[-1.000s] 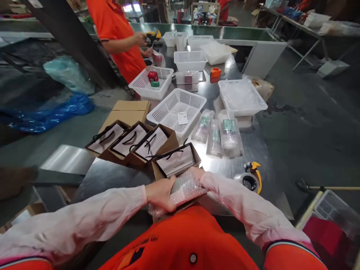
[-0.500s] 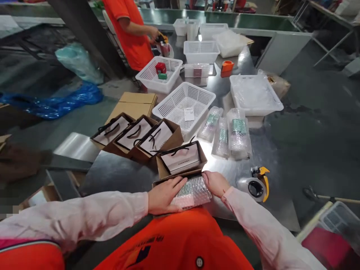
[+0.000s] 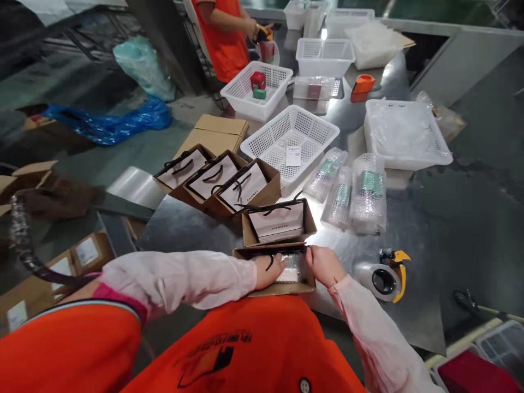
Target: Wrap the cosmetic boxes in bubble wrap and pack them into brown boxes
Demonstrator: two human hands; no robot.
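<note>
A bubble-wrapped packet (image 3: 290, 271) sits inside an open cardboard box (image 3: 275, 287) at the near edge of the metal table (image 3: 184, 229), close to the person's body. The left hand (image 3: 271, 271) lies flat on the packet with fingers stretched, and the right hand (image 3: 324, 264) holds the box's right side, fingers curled at the rim (how firmly it grips, I cannot tell). Just behind stands another box with a white paper bag (image 3: 278, 221), then three more in a row. A tape dispenser (image 3: 387, 274) lies to the right. Wrapped packets (image 3: 356, 196) lie beside a white basket (image 3: 290, 143).
</note>
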